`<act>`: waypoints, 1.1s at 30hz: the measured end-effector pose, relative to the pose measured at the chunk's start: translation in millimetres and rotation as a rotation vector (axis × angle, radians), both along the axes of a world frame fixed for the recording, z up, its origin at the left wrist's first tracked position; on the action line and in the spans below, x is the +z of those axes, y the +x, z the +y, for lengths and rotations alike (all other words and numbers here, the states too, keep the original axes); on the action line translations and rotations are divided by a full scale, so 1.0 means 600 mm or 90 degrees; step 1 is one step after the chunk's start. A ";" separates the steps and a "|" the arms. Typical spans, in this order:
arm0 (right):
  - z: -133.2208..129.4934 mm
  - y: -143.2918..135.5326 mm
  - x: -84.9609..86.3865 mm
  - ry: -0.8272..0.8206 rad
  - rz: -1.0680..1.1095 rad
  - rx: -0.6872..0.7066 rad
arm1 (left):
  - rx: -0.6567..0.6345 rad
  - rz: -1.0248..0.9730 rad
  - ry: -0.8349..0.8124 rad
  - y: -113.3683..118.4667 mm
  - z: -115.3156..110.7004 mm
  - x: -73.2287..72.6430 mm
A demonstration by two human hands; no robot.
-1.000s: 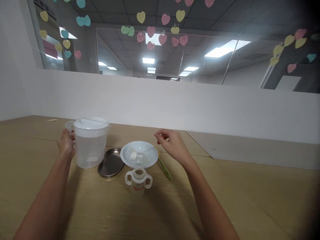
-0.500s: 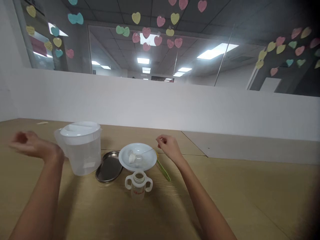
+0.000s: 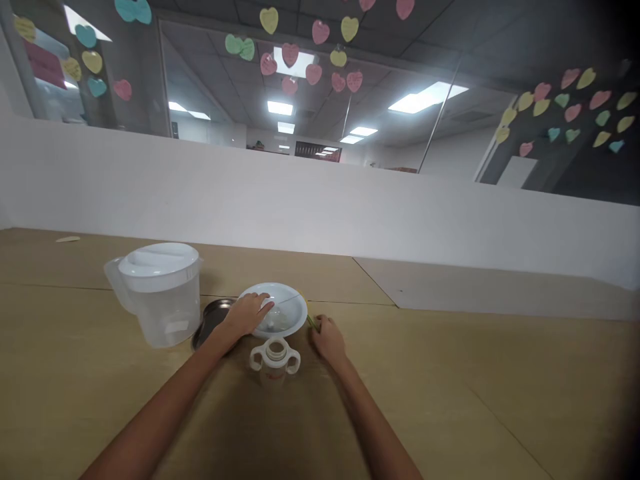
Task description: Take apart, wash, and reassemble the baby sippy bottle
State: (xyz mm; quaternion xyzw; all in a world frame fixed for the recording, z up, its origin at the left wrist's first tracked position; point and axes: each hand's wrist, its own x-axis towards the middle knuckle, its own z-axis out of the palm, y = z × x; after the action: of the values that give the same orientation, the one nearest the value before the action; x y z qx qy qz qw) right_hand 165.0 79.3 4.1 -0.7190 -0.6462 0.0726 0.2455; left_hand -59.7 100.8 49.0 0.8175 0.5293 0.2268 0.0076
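At frame centre, the round white plastic bowl (image 3: 280, 310) on the wooden worktop (image 3: 450, 400) is touched by the left hand (image 3: 245, 315), fingers loosely curled over its rim. The green stick (image 3: 312, 323) is gripped by the right hand (image 3: 327, 339).

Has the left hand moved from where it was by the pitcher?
Yes. The left hand went right, from the pitcher handle to the white bowl.

Wooden table (image 3: 475, 400): pitcher (image 3: 160, 297), tray (image 3: 210, 319), bowl (image 3: 287, 313), bottle (image 3: 275, 363)
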 end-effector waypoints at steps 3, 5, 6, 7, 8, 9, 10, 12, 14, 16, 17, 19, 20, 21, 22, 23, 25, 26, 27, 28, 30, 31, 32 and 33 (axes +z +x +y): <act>-0.011 -0.003 -0.022 -0.008 -0.025 0.012 | 0.028 0.007 -0.007 0.003 0.015 -0.021; -0.012 -0.002 -0.031 0.001 -0.029 0.021 | 0.054 0.006 -0.008 0.003 0.020 -0.025; -0.011 -0.001 -0.034 0.008 -0.027 0.023 | 0.066 0.003 -0.010 0.004 0.022 -0.027; -0.010 0.001 -0.037 0.015 -0.020 0.021 | 0.076 -0.002 -0.011 0.005 0.022 -0.028; -0.010 0.004 -0.038 0.024 -0.010 0.017 | 0.084 -0.011 -0.012 0.007 0.022 -0.030; -0.010 0.007 -0.040 0.032 0.003 0.009 | 0.090 -0.023 -0.011 0.008 0.019 -0.031; -0.011 0.010 -0.041 0.040 0.018 -0.001 | 0.096 -0.039 -0.006 0.010 0.016 -0.031; -0.015 0.018 -0.041 0.061 0.053 -0.027 | 0.106 -0.082 0.012 0.013 0.006 -0.030; -0.022 0.025 -0.037 0.092 0.089 -0.056 | 0.102 -0.135 0.038 0.016 -0.007 -0.024; -0.031 0.029 -0.027 0.137 0.121 -0.076 | 0.082 -0.193 0.065 0.021 -0.017 -0.017; -0.035 0.029 -0.020 0.164 0.136 -0.077 | 0.071 -0.223 0.079 0.025 -0.021 -0.014; -0.044 0.022 -0.005 0.219 0.163 -0.067 | 0.056 -0.287 0.104 0.032 -0.024 -0.011; -0.050 0.017 0.003 0.243 0.173 -0.057 | 0.052 -0.323 0.115 0.036 -0.024 -0.011; -0.056 0.010 0.010 0.267 0.181 -0.041 | 0.050 -0.361 0.123 0.040 -0.023 -0.010; -0.063 0.002 0.015 0.290 0.185 -0.018 | 0.047 -0.400 0.127 0.044 -0.022 -0.010; -0.070 -0.005 0.019 0.313 0.184 0.016 | 0.042 -0.440 0.126 0.048 -0.021 -0.008; -0.083 -0.019 0.022 0.344 0.153 0.115 | 0.030 -0.517 0.114 0.053 -0.020 0.000; -0.088 -0.024 0.022 0.348 0.126 0.162 | 0.022 -0.551 0.103 0.054 -0.020 0.006; -0.091 -0.028 0.020 0.345 0.096 0.195 | 0.014 -0.581 0.091 0.055 -0.020 0.013; -0.092 -0.030 0.019 0.333 0.069 0.207 | 0.006 -0.605 0.078 0.055 -0.021 0.022; -0.090 -0.031 0.016 0.299 0.037 0.167 | -0.009 -0.636 0.056 0.052 -0.025 0.041; -0.088 -0.030 0.016 0.281 0.035 0.125 | -0.016 -0.643 0.049 0.051 -0.028 0.051; -0.086 -0.029 0.016 0.266 0.039 0.084 | -0.022 -0.645 0.044 0.049 -0.031 0.060; -0.084 -0.028 0.016 0.258 0.044 0.057 | -0.027 -0.645 0.041 0.048 -0.035 0.068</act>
State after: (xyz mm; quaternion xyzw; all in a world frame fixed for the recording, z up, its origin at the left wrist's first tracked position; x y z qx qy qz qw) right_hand 148.1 28.6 13.6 -0.6225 -0.6700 -0.0238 0.4037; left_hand -31.1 79.9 89.6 0.6153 0.4350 0.6108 0.2431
